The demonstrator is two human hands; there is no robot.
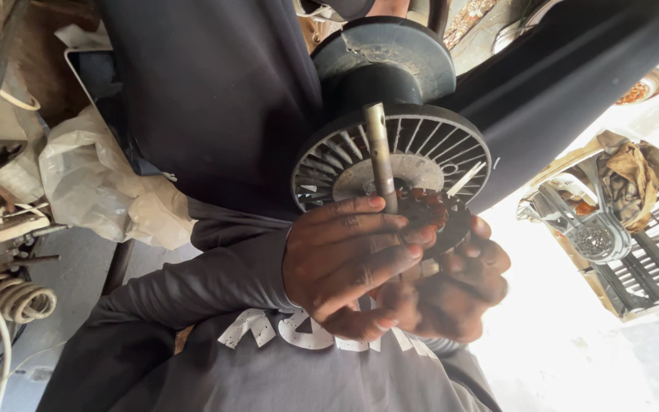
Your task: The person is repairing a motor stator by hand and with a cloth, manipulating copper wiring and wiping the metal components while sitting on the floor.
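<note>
Item: motor rotor [390,164], ctr frame; shaft [379,156] axis vertical. Both hands clasp lower end: left hand [345,263] nearer, right hand [459,286] behind.

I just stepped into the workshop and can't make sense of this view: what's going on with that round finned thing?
A person in dark sleeves holds a black finned motor part with a metal shaft close to the camera. The left hand wraps around its lower edge, fingers by the shaft; the right hand cups it from below. A crumpled plastic bag and coiled wire lie on the left.
</note>
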